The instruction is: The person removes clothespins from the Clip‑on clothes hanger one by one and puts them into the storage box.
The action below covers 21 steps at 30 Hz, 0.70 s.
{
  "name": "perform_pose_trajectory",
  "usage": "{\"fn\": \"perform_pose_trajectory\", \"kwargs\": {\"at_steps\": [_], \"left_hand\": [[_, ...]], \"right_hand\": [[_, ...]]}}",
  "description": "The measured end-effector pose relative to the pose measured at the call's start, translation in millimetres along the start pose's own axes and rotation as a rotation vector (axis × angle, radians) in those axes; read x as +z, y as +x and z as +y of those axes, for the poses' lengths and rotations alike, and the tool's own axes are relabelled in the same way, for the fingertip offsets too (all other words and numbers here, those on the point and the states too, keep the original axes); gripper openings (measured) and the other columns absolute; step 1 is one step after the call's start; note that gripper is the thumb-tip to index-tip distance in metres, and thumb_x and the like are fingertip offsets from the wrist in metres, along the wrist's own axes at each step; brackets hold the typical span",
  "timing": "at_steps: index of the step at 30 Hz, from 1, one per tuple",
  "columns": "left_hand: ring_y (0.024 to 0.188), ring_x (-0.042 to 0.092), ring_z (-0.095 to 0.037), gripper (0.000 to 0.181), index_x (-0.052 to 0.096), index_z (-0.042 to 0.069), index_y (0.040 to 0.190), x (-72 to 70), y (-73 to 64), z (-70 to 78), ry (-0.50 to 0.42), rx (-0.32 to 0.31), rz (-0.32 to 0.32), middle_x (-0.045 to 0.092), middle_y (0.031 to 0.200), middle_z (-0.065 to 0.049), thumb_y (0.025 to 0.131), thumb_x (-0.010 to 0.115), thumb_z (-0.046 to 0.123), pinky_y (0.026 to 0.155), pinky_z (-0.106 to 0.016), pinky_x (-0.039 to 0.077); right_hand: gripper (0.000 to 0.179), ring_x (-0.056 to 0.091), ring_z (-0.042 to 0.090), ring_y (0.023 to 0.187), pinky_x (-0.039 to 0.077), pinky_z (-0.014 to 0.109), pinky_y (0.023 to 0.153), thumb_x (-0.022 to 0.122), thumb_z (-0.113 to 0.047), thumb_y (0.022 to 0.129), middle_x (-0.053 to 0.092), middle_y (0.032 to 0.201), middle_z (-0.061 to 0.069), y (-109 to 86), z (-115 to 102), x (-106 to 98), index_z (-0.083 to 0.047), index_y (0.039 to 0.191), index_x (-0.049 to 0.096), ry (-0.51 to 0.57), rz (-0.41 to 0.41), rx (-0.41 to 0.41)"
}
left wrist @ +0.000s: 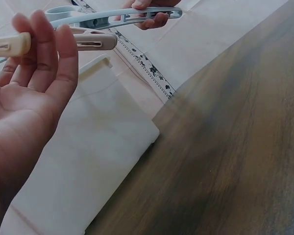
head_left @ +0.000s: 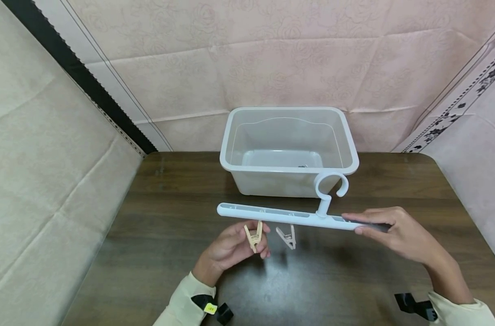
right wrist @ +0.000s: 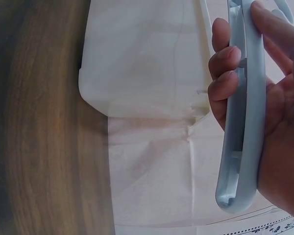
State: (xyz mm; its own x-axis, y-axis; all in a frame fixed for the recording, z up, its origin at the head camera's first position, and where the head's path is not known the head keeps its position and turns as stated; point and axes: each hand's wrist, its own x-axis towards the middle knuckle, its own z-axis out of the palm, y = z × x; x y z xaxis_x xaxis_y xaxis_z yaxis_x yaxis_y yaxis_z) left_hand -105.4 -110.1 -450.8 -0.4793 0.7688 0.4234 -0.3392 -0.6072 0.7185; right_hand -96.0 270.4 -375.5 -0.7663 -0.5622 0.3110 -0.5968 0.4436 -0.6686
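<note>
A light blue clip hanger [head_left: 272, 214] with a curled hook [head_left: 317, 185] is held level above the table. My right hand [head_left: 406, 234] grips its right end, fingers on one side and thumb on the other, also seen around the hanger [right wrist: 254, 107] in the right wrist view. From the bar hang two clips: a cream clip [head_left: 253, 240] on the left and a paler clip [head_left: 288, 237] near the middle. My left hand [head_left: 230, 248] holds the cream clip at its fingers, palm turned up. Its thumb is hidden in the left wrist view.
Behind the hanger a whitish plastic bin [head_left: 288, 183] stands at the back of the dark wooden table [head_left: 170, 253]. Inside, a small dark mark shows at its bottom. Pale patterned cloth [head_left: 288, 68] covers the wall behind and both sides.
</note>
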Motion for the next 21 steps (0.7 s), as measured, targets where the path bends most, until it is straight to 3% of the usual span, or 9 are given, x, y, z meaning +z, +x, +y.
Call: {"fn": "perform_pose_trajectory", "kwargs": {"at_steps": [5,11,21], "left_hand": [[0.099,0.058,-0.017,0.036,0.054,0.008,0.132,2.6,-0.7,1.5,-0.001,-0.008,0.039,0.063,0.104,-0.003,0.106,0.046,0.032,0.093,-0.035,0.044],[0.083,0.053,-0.015,0.035,0.058,0.005,0.126,6.2,-0.8,4.1,0.023,0.004,0.125,0.056,0.093,-0.001,0.105,0.05,0.031,0.078,-0.028,0.048],[0.07,0.046,-0.01,0.031,0.059,0.004,0.117,16.2,2.1,8.6,0.227,0.013,0.275,0.051,0.085,0.0,0.106,0.05,0.032,0.065,-0.022,0.041]], "right_hand": [[0.047,0.066,0.009,0.081,0.05,0.019,0.071,0.075,0.009,0.084,0.072,0.104,-0.01,-0.3,1,1,-0.014,0.125,0.072,-0.007,0.004,0.009],[0.046,0.067,0.009,0.086,0.05,0.018,0.074,0.075,0.008,0.085,0.072,0.109,-0.008,-0.7,1,2,-0.014,0.125,0.072,-0.008,0.008,0.026],[0.047,0.068,0.011,0.092,0.05,0.018,0.076,0.074,0.01,0.084,0.072,0.113,-0.006,-2.4,4,2,-0.013,0.125,0.072,-0.001,0.019,0.017]]}}
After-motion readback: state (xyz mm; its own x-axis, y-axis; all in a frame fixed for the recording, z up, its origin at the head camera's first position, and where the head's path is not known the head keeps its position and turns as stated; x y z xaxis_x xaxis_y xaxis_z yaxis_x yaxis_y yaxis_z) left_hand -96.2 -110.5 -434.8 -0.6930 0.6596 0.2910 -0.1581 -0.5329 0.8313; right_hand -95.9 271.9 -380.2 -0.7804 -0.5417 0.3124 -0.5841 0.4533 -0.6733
